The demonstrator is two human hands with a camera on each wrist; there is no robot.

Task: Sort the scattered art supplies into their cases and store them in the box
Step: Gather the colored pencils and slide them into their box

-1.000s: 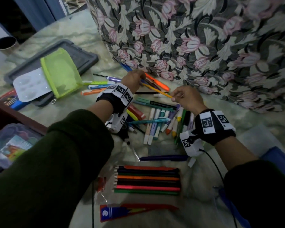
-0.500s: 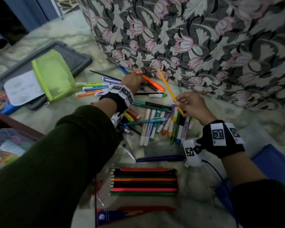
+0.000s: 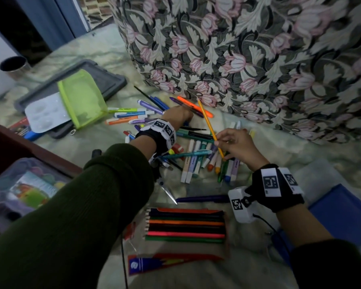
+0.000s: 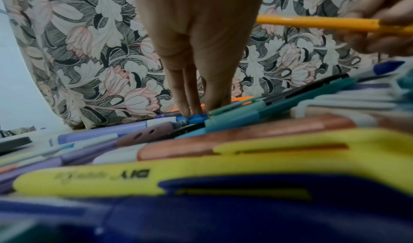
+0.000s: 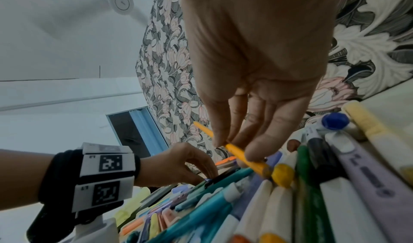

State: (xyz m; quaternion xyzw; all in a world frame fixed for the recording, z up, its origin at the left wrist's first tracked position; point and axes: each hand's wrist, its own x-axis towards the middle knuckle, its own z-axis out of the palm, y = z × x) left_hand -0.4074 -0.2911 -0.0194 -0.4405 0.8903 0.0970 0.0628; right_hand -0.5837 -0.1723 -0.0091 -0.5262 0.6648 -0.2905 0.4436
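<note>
My right hand (image 3: 219,142) pinches a yellow pencil (image 3: 206,119) near its tip, and the shaft points up and away over the heap of pens and markers (image 3: 198,159). The right wrist view shows thumb and fingers of that hand (image 5: 234,148) closed on the pencil (image 5: 245,156). My left hand (image 3: 186,119) reaches into the far side of the heap. In the left wrist view its fingertips (image 4: 196,113) pinch a blue pen (image 4: 196,118), with the yellow pencil (image 4: 312,23) passing at upper right. A row of coloured pencils (image 3: 186,225) lies in its tray near me, beside the red and blue sleeve (image 3: 165,262).
A green mesh pouch (image 3: 81,97) and a white palette (image 3: 44,113) lie on a grey lid (image 3: 111,80) at the left. A clear box (image 3: 19,188) stands at the near left. Scissors (image 3: 168,192) and a purple pen (image 3: 200,198) lie close by. Floral fabric (image 3: 258,49) rises behind the heap.
My right hand drew the yellow pencil away from the left hand and swung it from lying crosswise to pointing away. The left hand stayed low at the far pens.
</note>
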